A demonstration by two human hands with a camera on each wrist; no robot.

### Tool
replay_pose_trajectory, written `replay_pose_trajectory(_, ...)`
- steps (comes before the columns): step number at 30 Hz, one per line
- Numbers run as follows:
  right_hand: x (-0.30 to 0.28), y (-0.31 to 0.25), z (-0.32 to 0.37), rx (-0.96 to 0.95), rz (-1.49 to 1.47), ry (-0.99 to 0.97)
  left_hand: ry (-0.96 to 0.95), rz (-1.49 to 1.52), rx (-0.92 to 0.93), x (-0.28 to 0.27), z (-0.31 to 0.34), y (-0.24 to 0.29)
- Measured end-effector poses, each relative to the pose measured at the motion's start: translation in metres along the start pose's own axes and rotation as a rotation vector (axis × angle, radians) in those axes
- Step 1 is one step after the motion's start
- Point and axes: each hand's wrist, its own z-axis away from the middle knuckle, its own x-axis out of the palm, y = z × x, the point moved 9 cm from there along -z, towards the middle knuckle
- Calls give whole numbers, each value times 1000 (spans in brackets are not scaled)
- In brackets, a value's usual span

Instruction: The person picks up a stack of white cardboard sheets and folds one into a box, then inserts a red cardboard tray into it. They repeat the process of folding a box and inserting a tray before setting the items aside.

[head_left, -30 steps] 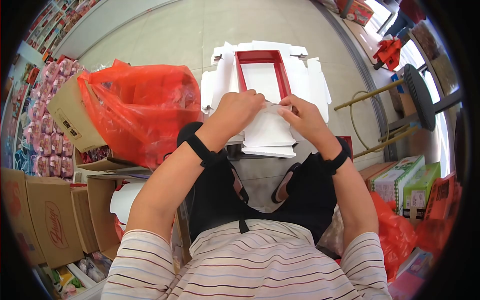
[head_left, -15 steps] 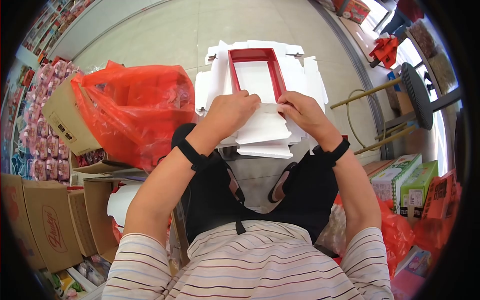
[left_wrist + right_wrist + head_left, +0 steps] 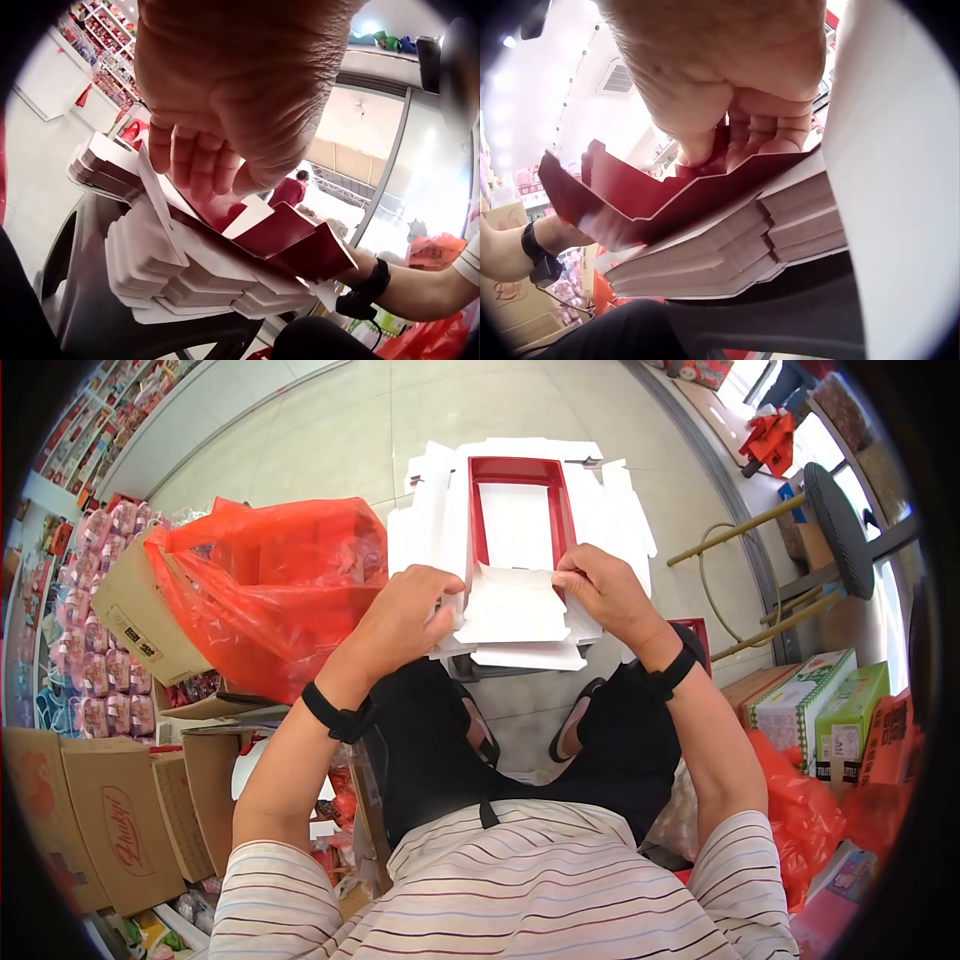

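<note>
The left hand (image 3: 408,612) has been withdrawn, its fingers loose and apparently empty, so the red box (image 3: 561,515), laid between the side edges of the white cardboard stack (image 3: 625,525), is pinched by the fingers of the right hand (image 3: 608,592) alone (steadied, presumably, from one side).

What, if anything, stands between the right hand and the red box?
Nothing visible: the right hand pinches the red box directly, at its near right corner.
</note>
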Motion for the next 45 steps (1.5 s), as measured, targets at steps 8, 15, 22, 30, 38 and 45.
replay_pose_trajectory(8, 0, 7, -1, 51, -62, -7, -33, -34, 112, 3, 4, 18)
replay_pose_trajectory(15, -1, 8, -3, 74, -64, -24, -77, -16, 133, 6, -7, 16)
replay_pose_trajectory(22, -2, 8, -3, 50, -43, -19, -69, -50, 199, 12, -10, 17)
replay_pose_trajectory(30, -4, 12, -4, 68, -28, -36, -54, -51, 226, 12, -9, 27)
replay_pose_trajectory(38, -3, 13, -3, 68, -51, -40, -10, -70, 220, 12, -14, 20)
replay_pose_trajectory(45, -4, 10, 2, 73, -84, -50, 142, 20, 302, 11, -15, 31)
